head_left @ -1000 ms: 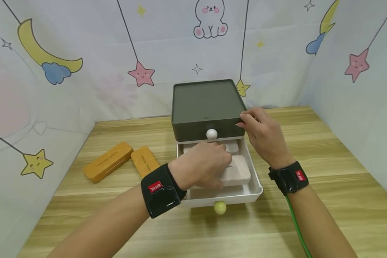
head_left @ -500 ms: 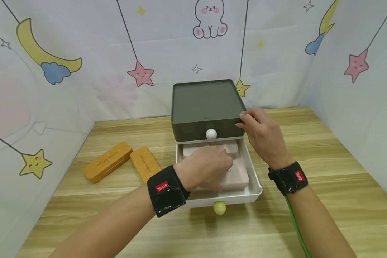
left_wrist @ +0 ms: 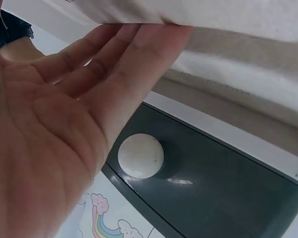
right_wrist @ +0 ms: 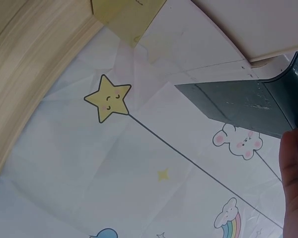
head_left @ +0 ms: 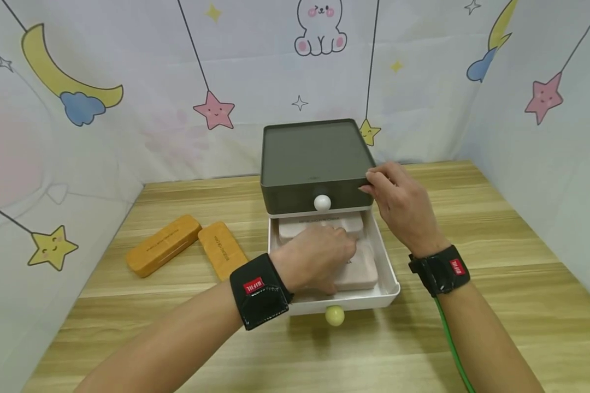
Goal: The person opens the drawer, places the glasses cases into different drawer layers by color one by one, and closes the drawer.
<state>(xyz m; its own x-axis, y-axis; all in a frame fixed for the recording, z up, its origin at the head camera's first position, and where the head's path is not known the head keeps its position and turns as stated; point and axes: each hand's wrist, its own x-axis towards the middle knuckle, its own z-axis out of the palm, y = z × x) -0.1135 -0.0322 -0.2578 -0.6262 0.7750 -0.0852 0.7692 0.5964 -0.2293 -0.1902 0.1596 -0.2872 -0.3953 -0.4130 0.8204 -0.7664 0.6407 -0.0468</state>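
My left hand [head_left: 317,254] reaches into the pulled-out white drawer [head_left: 387,273] and grips a pale, glasses-case-like box [head_left: 361,270] across its width. In the left wrist view its fingers [left_wrist: 124,69] reach the edge of this pale case [left_wrist: 228,15]. Behind it in the drawer lies a second pale case [head_left: 346,221], partly hidden by the hand. My right hand [head_left: 405,204] holds the front right top corner of the dark grey drawer box [head_left: 319,153]. The right wrist view shows its fingers [right_wrist: 290,158] against the box's dark side [right_wrist: 243,104].
Two orange cases [head_left: 164,245] [head_left: 221,248] lie on the wooden table [head_left: 496,262], left of the drawer. A yellow knob [head_left: 335,315] sticks out from the open drawer, and a white knob [head_left: 322,203] from the grey one above. A printed cloth [head_left: 255,65] stands behind and at both sides.
The front pale case, held by my left hand, has shifted slightly toward the drawer's front and left. More of the rear pale case shows. My right hand has stayed at the corner.
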